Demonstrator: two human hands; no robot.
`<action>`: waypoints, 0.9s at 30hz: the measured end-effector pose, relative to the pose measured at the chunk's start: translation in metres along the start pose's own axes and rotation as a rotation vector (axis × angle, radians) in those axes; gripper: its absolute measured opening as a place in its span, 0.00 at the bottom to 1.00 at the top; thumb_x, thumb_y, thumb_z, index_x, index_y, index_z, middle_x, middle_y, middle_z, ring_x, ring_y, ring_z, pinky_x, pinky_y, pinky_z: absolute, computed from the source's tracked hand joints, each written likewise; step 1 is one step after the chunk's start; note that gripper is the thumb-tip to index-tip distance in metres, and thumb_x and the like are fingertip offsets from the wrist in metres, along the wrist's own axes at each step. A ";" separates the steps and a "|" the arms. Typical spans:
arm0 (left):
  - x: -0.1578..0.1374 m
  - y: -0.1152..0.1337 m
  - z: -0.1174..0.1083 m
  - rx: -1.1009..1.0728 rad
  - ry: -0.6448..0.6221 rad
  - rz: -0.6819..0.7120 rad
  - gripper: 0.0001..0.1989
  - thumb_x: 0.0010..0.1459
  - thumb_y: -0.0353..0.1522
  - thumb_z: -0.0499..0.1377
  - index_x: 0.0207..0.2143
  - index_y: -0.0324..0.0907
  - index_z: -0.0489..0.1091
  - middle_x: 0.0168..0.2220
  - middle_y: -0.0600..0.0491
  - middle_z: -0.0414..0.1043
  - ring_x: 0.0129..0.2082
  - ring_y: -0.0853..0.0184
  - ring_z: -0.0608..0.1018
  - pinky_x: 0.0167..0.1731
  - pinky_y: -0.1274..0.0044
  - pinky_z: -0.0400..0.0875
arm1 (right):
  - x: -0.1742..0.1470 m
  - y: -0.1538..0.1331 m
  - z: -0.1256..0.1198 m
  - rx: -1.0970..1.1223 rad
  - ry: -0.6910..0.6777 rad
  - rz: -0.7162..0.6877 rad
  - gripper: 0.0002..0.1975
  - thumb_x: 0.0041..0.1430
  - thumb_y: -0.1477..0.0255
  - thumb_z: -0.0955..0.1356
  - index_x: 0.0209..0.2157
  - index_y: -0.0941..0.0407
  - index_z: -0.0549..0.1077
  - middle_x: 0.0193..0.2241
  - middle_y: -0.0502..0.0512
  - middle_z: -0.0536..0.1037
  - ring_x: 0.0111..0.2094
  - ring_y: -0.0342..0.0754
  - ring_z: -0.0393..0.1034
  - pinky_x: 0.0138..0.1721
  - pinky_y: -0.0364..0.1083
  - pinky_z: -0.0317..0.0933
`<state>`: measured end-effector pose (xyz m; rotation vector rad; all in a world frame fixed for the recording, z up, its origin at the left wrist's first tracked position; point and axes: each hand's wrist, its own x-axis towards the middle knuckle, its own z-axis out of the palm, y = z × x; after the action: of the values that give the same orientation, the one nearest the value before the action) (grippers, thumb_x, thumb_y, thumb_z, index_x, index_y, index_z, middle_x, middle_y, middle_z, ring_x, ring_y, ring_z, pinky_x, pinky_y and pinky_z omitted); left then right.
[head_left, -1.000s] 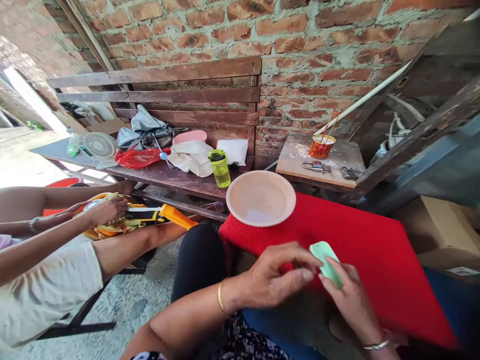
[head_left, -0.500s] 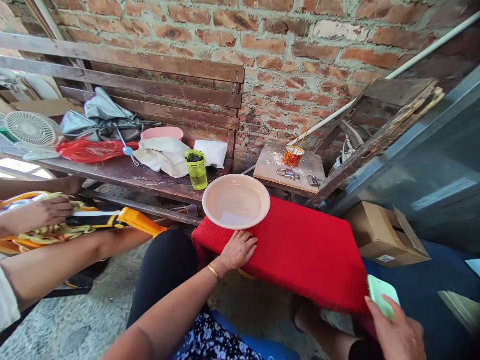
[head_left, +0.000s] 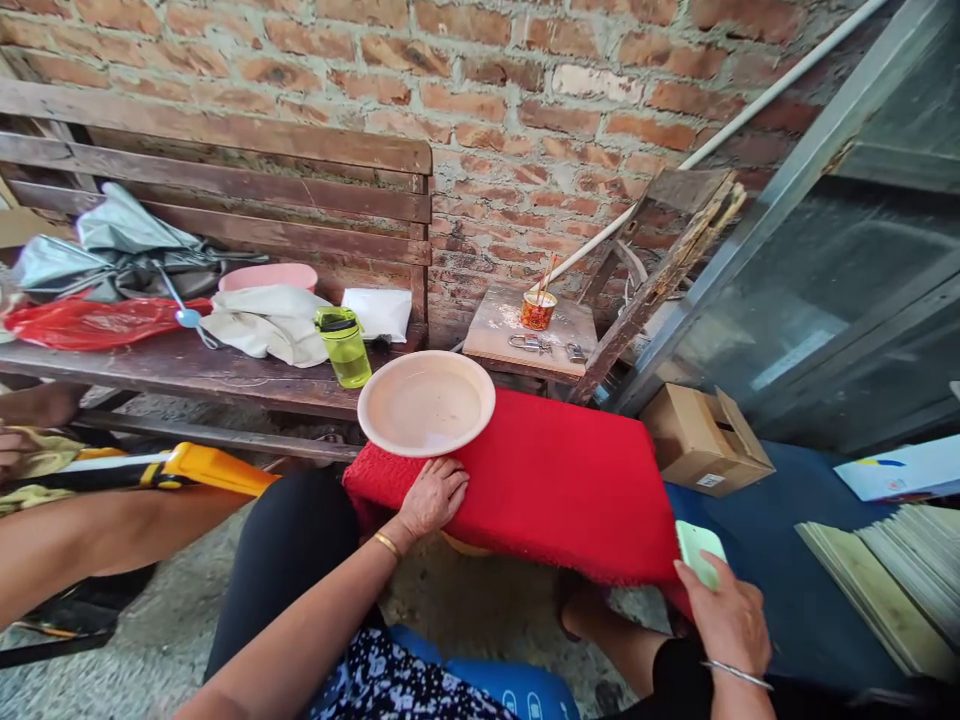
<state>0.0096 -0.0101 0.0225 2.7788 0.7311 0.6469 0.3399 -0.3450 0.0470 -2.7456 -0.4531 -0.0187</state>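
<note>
Bench: at the rear left. Red cloth: in front of the bench's right end. Basin: on the cloth's left end. Left hand: holds nothing, fingers slightly spread on the cloth's near edge; contact with basin rim cannot be told. Right hand: grips green object by the cloth's right end.

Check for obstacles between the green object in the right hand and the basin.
None visible. Only red cloth spans the gap between the green object in the right hand and the basin. The left hand rests by the basin's near rim, off the direct line.
</note>
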 end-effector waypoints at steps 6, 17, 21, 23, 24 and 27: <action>0.000 0.000 -0.001 0.020 0.008 0.018 0.12 0.65 0.29 0.52 0.43 0.44 0.76 0.46 0.47 0.75 0.48 0.58 0.74 0.50 0.64 0.68 | 0.001 -0.005 -0.005 0.138 -0.032 0.077 0.38 0.49 0.43 0.61 0.53 0.54 0.73 0.31 0.59 0.71 0.46 0.66 0.69 0.48 0.61 0.66; 0.000 0.000 0.000 0.036 0.029 0.013 0.12 0.64 0.29 0.52 0.43 0.44 0.76 0.46 0.48 0.75 0.48 0.60 0.75 0.50 0.65 0.69 | 0.017 0.009 0.003 0.447 0.114 0.164 0.47 0.38 0.47 0.71 0.58 0.58 0.65 0.43 0.62 0.76 0.43 0.63 0.69 0.45 0.58 0.66; 0.000 -0.001 0.002 0.045 0.023 0.007 0.12 0.64 0.29 0.52 0.43 0.44 0.75 0.46 0.48 0.75 0.48 0.60 0.75 0.50 0.65 0.69 | 0.011 -0.015 0.006 0.392 0.129 0.052 0.40 0.46 0.44 0.67 0.52 0.59 0.71 0.41 0.63 0.74 0.46 0.63 0.67 0.49 0.59 0.64; 0.000 -0.002 0.003 0.052 0.016 0.000 0.12 0.64 0.29 0.52 0.43 0.44 0.75 0.47 0.47 0.75 0.48 0.59 0.75 0.51 0.65 0.69 | -0.001 -0.043 0.013 0.372 0.084 -0.137 0.34 0.52 0.46 0.65 0.49 0.58 0.74 0.40 0.62 0.72 0.46 0.61 0.66 0.51 0.57 0.63; -0.001 -0.002 0.004 0.055 0.014 -0.001 0.12 0.64 0.30 0.52 0.43 0.44 0.75 0.47 0.47 0.75 0.48 0.59 0.75 0.51 0.65 0.69 | -0.009 -0.059 0.018 0.362 0.045 -0.254 0.31 0.55 0.48 0.64 0.48 0.57 0.74 0.40 0.62 0.72 0.46 0.59 0.67 0.51 0.55 0.63; -0.001 -0.004 0.005 0.055 0.020 0.005 0.12 0.64 0.29 0.51 0.42 0.43 0.75 0.47 0.48 0.75 0.48 0.60 0.75 0.51 0.65 0.69 | -0.028 -0.103 0.035 0.259 -0.076 -0.558 0.21 0.59 0.57 0.64 0.48 0.54 0.75 0.41 0.59 0.71 0.44 0.55 0.69 0.50 0.53 0.64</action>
<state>0.0097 -0.0078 0.0168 2.8291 0.7568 0.6662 0.2791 -0.2503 0.0481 -2.2939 -1.1409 0.0044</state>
